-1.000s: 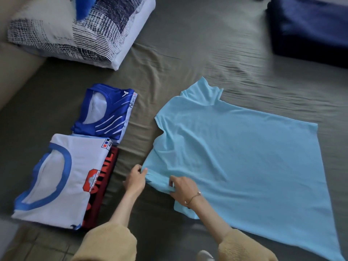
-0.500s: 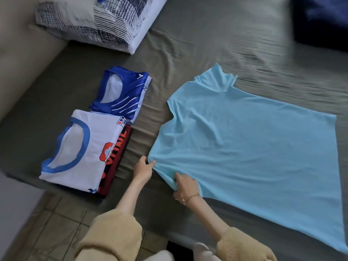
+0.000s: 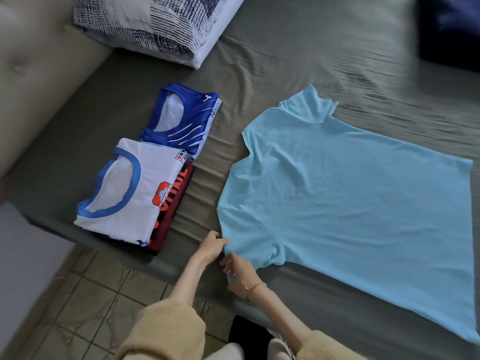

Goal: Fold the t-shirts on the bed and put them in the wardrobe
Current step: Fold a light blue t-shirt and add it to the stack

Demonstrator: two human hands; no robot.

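Note:
A light blue t-shirt (image 3: 350, 203) lies spread flat on the grey-green bed sheet (image 3: 285, 61), its neck pointing left. My left hand (image 3: 211, 246) pinches the tip of the near sleeve at the bed's front edge. My right hand (image 3: 237, 270) sits just below it, fingers curled at the same sleeve's hem. To the left lie folded shirts: a white one with a blue collar (image 3: 130, 185) on top of a dark red one (image 3: 174, 216), and a blue one (image 3: 181, 118) behind them.
A patterned navy-and-white pillow (image 3: 155, 24) lies at the head of the bed against a beige padded headboard (image 3: 31, 61). A dark blue bundle (image 3: 449, 29) sits at the far right. Tiled floor (image 3: 91, 294) runs below the bed's edge.
Both hands have drawn the near sleeve toward the bed's front edge, and the sleeve now lies flatter. The view has shifted left and down, showing more floor.

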